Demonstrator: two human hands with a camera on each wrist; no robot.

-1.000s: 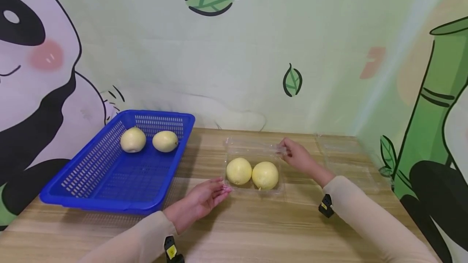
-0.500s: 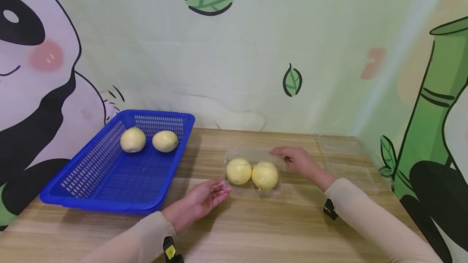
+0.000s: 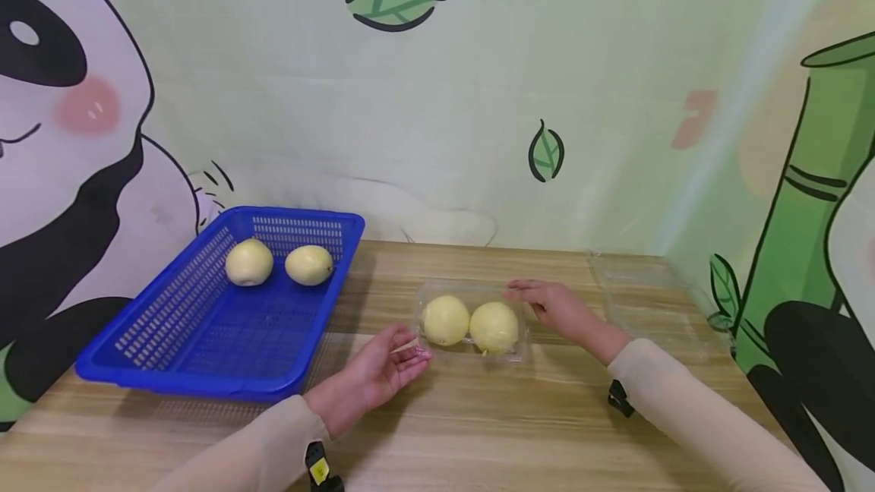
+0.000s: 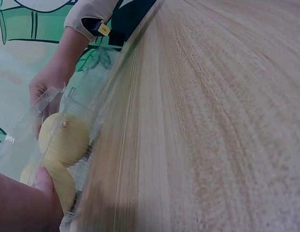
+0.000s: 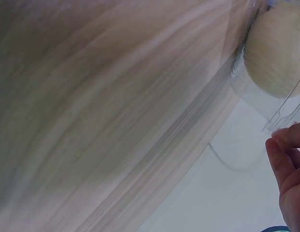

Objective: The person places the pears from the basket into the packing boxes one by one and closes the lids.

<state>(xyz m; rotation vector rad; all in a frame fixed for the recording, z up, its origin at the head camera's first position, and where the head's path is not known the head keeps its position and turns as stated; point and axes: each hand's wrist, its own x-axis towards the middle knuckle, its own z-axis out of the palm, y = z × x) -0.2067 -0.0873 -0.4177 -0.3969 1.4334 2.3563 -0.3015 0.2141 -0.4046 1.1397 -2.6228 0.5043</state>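
A clear plastic clamshell box [image 3: 478, 289] stands on the wooden table, its lid lowered over two round, pale yellow melon-like fruits [image 3: 446, 320]. At the box's left front corner my left hand [image 3: 372, 374] holds the edge, the thumb [image 4: 45, 181] lying against the plastic in the left wrist view. My right hand [image 3: 560, 312] is at the back right corner; the right wrist view shows its thumb and forefinger pinching the lid's rim [image 5: 275, 126]. Both fruits sit side by side and show through the plastic.
To the left stands a blue plastic basket [image 3: 253, 351] with two more pale fruits [image 3: 309, 265] at its far end. Another clear plastic container [image 3: 652, 302] lies at the table's back right. A printed cloth backdrop [image 3: 444, 112] rises behind the table.
My right hand has brought the lid from raised at the back down over the fruits, moving slightly forward. The left hand has stayed at the front left corner.
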